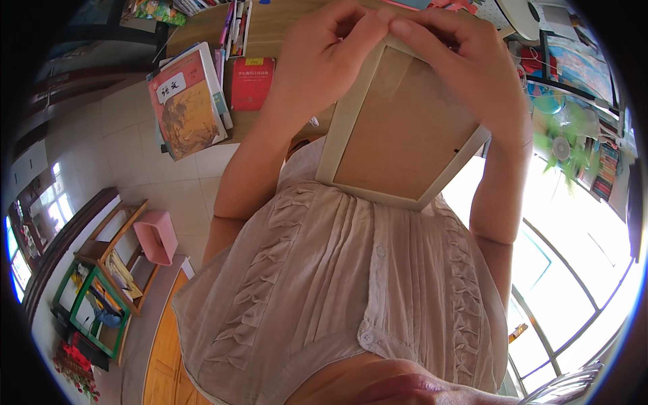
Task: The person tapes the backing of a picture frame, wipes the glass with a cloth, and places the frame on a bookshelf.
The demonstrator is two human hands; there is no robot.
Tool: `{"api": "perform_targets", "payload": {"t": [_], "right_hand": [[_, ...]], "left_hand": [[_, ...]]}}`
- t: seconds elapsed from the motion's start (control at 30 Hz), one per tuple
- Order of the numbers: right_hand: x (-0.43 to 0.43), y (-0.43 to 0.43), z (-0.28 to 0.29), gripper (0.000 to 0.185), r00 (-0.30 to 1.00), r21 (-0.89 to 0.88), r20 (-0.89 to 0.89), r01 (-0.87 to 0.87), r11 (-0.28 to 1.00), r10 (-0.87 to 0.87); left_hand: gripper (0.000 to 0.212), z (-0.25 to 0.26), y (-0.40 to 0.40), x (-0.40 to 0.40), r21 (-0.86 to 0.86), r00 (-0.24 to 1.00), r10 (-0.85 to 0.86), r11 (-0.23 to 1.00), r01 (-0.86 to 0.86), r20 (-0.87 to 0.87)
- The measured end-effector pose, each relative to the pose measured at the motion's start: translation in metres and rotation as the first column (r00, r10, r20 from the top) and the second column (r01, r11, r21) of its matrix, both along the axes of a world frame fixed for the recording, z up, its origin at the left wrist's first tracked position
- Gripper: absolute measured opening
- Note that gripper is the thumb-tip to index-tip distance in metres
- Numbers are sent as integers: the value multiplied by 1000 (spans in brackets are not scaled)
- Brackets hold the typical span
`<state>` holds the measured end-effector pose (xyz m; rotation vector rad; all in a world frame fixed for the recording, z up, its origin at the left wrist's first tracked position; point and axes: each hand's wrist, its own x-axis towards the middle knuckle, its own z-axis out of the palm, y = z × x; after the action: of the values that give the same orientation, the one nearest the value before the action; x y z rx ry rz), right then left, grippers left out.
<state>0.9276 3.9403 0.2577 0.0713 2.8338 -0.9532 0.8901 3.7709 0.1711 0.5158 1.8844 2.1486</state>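
A picture frame point(349, 116) with pale, cream-coloured edges is tilted in front of my torso, its lower edge against my pleated blouse point(344, 263). Inside it lies a plain brown board point(405, 121), with a small black piece near the lower right. At the frame's top edge my left hand point(339, 55) holds on from the left, fingers curled and thumb along the edge. My right hand point(455, 55) grips the same edge from the right. The two thumbs meet or nearly meet there. The fingers behind the edge are mostly hidden.
On the wooden desk point(273, 25) a stack of books point(190, 111) overhangs the left edge, beside a red book point(253, 83) and a tray of pens point(238, 30). A white round-based object point(521, 20) stands at the upper right. A pink bin point(156, 237) is at the far left.
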Motion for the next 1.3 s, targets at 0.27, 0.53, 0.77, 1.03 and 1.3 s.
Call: {"api": "perform_targets", "payload": {"t": [0.27,0.53,0.77,1.03,1.3], "right_hand": [[-5,-5,1,25,992,-4,-101,-71,997,70],[4,-13,6,24,975,40,-207,-75,996,81],[15,-10,-8,27,909,136,-345,-200,970,236],[17,-3,-26,30,860,212,-420,-217,953,289],[17,-5,-28,22,905,284,-355,-136,949,235]], "left_hand": [[24,4,-4,2,-177,988,69,980,-93,-137],[14,1,-1,-1,-113,808,59,981,-154,-586],[14,-12,-14,2,120,995,-62,990,71,-76],[18,-23,-5,10,-1,999,30,1000,-30,23],[26,-24,2,10,-38,991,71,996,-75,-117]]}}
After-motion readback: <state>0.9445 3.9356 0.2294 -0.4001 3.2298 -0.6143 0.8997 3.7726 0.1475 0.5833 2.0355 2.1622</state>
